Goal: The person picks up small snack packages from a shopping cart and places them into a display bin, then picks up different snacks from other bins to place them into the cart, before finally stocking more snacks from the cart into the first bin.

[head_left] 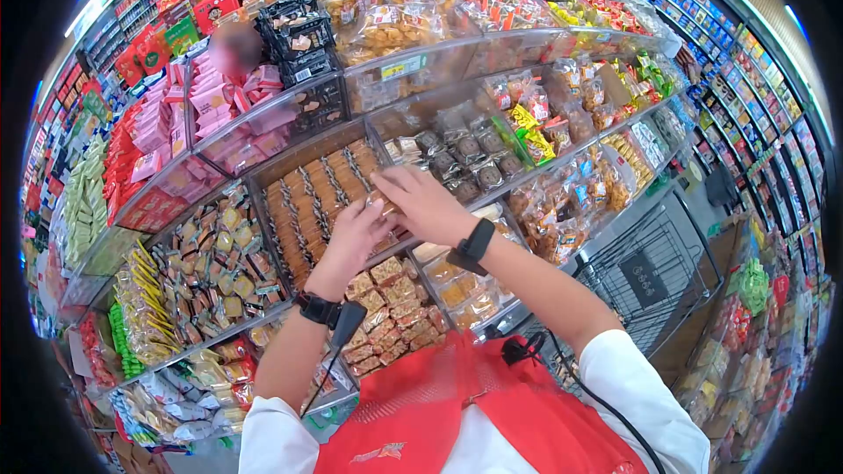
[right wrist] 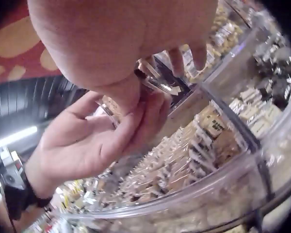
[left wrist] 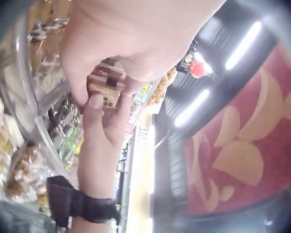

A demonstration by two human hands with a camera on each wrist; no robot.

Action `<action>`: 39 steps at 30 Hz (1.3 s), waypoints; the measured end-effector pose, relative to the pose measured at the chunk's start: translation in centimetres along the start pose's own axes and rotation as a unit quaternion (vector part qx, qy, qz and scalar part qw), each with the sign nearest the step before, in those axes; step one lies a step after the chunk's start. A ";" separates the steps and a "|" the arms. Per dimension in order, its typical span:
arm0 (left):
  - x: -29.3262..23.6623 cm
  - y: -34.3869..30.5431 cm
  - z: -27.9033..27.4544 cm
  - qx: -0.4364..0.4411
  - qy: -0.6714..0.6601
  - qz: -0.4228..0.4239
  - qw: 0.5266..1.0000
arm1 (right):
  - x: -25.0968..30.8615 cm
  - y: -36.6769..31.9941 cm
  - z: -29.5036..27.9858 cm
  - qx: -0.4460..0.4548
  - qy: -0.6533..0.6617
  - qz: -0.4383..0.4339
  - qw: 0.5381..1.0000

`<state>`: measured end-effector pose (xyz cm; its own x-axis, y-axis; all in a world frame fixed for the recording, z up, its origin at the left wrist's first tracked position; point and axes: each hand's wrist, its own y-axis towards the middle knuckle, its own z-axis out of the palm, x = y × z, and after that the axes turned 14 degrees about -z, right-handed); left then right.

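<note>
Your left hand (head_left: 353, 237) and right hand (head_left: 423, 204) are clamped on one small wrapped snack (left wrist: 106, 83) — probably a cake — over one clear-walled bin (head_left: 268, 233) holding at least four rows of brown packets (head_left: 303, 202).

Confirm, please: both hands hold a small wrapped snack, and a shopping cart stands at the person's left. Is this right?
No: the shopping cart stands at the person's right, as the head view shows. The left hand and right hand do hold the snack.
</note>
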<state>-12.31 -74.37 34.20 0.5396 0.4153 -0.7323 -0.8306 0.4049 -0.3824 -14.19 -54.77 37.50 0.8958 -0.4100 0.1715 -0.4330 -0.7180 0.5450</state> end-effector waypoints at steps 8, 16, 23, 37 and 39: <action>-4.8 5.5 -2.3 -0.005 0.194 0.037 0.980 | -5.1 3.5 1.9 -0.051 0.036 0.078 0.995; -5.3 7.7 -7.1 -0.092 0.782 0.206 0.580 | -7.0 2.3 2.3 -0.095 0.216 0.205 0.950; -7.1 7.7 -6.8 -0.066 0.779 0.082 0.618 | -6.4 3.6 4.2 0.042 0.026 0.048 0.998; -4.9 4.1 -8.1 -0.019 0.870 0.184 0.457 | -8.8 5.4 7.2 0.142 -0.181 -0.054 0.972; -5.0 3.7 -8.3 -0.016 0.869 0.192 0.456 | -8.7 5.3 7.6 0.142 -0.176 -0.035 0.973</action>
<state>-19.20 -81.73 31.83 -0.5473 -0.8332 -0.0792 -0.8345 0.5505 -0.0248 -25.04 -59.25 32.63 0.8555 -0.4866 -0.1769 -0.4279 -0.8569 0.2875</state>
